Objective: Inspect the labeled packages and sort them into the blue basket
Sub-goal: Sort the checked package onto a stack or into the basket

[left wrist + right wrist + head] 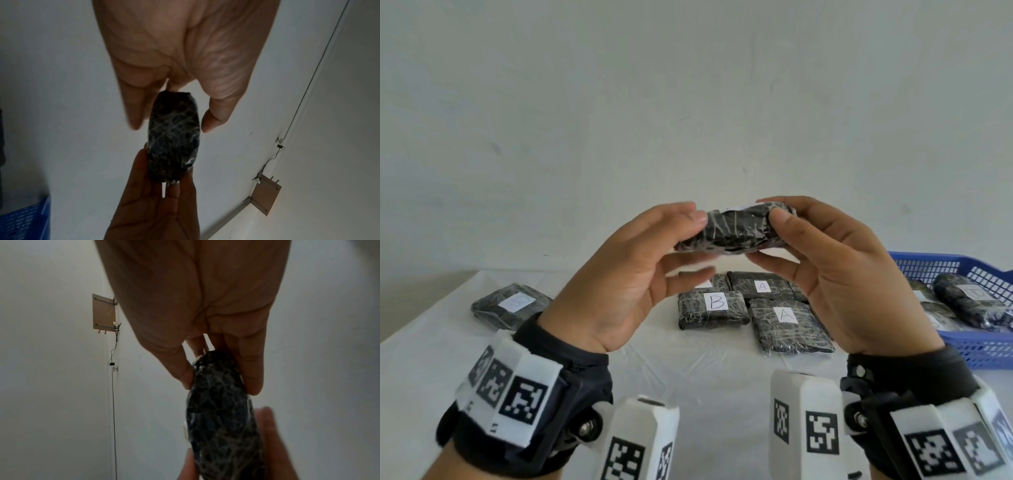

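Observation:
I hold a black film-wrapped package (736, 229) up in front of me, above the table, with both hands. My left hand (693, 240) pinches its left end with the thumb on the near face; the lower fingers are blurred. My right hand (770, 240) grips the right end between thumb and fingers. Only a white sliver of the label shows at the top, so its letter is hidden. The left wrist view shows the package (173, 138) end-on between thumb and fingers. The blue basket (983, 349) stands at the right and holds several wrapped packages (969, 301).
On the white-covered table (688, 370) lie a package marked B (714, 310) and two marked A (762, 287) (789, 325), packed close together. One more package (512, 305) lies apart at the left. A plain wall rises behind the table.

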Tool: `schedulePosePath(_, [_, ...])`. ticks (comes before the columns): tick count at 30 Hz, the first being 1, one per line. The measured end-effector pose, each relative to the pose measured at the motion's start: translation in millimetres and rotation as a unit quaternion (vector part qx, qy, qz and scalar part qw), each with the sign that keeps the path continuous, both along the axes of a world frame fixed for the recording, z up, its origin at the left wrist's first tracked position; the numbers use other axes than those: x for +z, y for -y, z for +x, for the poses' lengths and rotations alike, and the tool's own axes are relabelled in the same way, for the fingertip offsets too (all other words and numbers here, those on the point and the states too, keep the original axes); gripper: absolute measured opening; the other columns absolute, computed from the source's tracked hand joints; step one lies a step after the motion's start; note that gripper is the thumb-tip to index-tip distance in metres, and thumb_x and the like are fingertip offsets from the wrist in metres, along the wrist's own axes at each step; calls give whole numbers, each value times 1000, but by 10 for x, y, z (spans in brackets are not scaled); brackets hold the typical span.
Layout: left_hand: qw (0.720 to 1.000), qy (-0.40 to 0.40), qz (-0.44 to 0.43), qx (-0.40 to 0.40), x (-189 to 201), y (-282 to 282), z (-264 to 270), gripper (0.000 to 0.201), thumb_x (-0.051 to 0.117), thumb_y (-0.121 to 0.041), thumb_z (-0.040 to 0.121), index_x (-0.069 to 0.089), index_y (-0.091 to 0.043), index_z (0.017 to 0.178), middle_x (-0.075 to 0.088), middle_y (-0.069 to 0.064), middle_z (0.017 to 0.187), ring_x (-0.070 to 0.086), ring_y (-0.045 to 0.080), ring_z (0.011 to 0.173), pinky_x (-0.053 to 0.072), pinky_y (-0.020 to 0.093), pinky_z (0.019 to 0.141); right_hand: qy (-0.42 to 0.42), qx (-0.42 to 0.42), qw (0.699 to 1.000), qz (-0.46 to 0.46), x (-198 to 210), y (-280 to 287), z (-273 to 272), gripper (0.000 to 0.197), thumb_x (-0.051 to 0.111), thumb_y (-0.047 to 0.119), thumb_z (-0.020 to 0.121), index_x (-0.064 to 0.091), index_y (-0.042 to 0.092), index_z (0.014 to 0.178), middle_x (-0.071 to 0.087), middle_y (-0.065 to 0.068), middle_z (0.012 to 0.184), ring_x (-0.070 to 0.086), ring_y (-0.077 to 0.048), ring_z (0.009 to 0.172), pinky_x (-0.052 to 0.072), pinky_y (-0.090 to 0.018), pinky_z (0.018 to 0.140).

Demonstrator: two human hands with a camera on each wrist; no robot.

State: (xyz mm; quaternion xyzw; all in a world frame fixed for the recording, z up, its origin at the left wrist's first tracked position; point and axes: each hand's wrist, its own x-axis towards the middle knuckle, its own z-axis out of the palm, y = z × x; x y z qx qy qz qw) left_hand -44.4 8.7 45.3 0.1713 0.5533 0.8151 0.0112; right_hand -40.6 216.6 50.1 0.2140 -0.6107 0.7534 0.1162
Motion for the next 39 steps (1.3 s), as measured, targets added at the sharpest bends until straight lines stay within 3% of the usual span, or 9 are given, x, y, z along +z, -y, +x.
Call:
schedulePosePath(4, [997, -65, -14, 44, -49, -30, -41, 29, 74, -21, 86, 75, -2, 108, 78, 15, 107, 75, 22, 100, 62, 35, 89, 22, 45, 999, -7, 12, 9, 38, 30, 68, 25, 94, 69, 12, 120, 74, -7, 104, 72, -20, 100, 61, -38, 94])
schedulePosePath(9, [979, -145, -77, 122, -78, -82, -12, 30, 73, -26, 78, 77, -8, 101, 80, 10, 97, 77, 21, 93, 64, 35, 82, 29, -19, 999, 16, 16, 78, 47, 12, 65, 2, 96, 67, 12, 101, 76, -10, 92, 76, -19, 85, 63, -36, 84])
schedulePosePath(12, [978, -148, -104, 106, -93, -82, -15, 26, 86, -25, 79, 78, -13, 100, 80, 7, 99, 77, 19, 95, 63, 31, 82, 27, -44, 998, 36, 25, 88, 63, 10, 65, 3, 97, 69, 12, 100, 77, -11, 91, 78, -21, 85, 65, -40, 86])
schedulePosePath(16, [972, -154, -119, 134, -105, -88, -32, 16, 84, -21, 77, 79, -20, 92, 80, 7, 94, 78, 24, 92, 64, 36, 82, 15, -55, 994, 96, 35, 128, 113, 22, 76, 22, 83, 70, 17, 104, 77, -20, 102, 74, -41, 102, 62, -53, 94])
schedulePosePath(20, [964, -160, -149, 151, -94, -110, 6, 20, 78, -30, 77, 78, -20, 94, 77, 15, 95, 75, 37, 95, 61, 53, 92, -14, -112, 987, 115, 1, 214, 101, 19, 74, 21, 81, 70, 18, 99, 70, -32, 100, 64, -58, 100, 54, -73, 85])
schedulePosePath(23, [960, -164, -147, 171, -80, -141, 39, 21, 76, -31, 76, 77, -22, 95, 73, 22, 96, 68, 48, 98, 56, 64, 91, -15, -110, 986, 128, 3, 245, 119, 22, 74, 26, 82, 68, 20, 102, 71, -28, 101, 65, -53, 100, 55, -70, 85])
schedulePosePath(31, [963, -162, -139, 161, -90, -192, 31, 20, 69, -29, 79, 78, -24, 96, 73, 24, 99, 67, 50, 101, 56, 66, 92, -17, -135, 983, 126, -15, 207, 92, 22, 81, 26, 85, 69, 19, 101, 76, -19, 97, 72, -46, 96, 59, -64, 88])
schedulePosePath(37, [975, -154, -111, 113, -72, -137, 24, 23, 58, -20, 84, 79, -19, 91, 79, 7, 95, 76, 18, 94, 63, 38, 86, -36, -110, 986, 120, 6, 145, 92, 19, 72, 30, 81, 72, 22, 98, 75, -21, 99, 69, -50, 101, 56, -69, 90])
schedulePosePath(39, [976, -150, -102, 119, -74, -125, 7, 24, 56, -19, 84, 78, -16, 92, 79, 5, 94, 76, 14, 93, 64, 37, 84, -40, -84, 989, 119, -11, 125, 73, 13, 69, 26, 89, 72, 21, 100, 77, -14, 99, 73, -40, 98, 59, -60, 94])
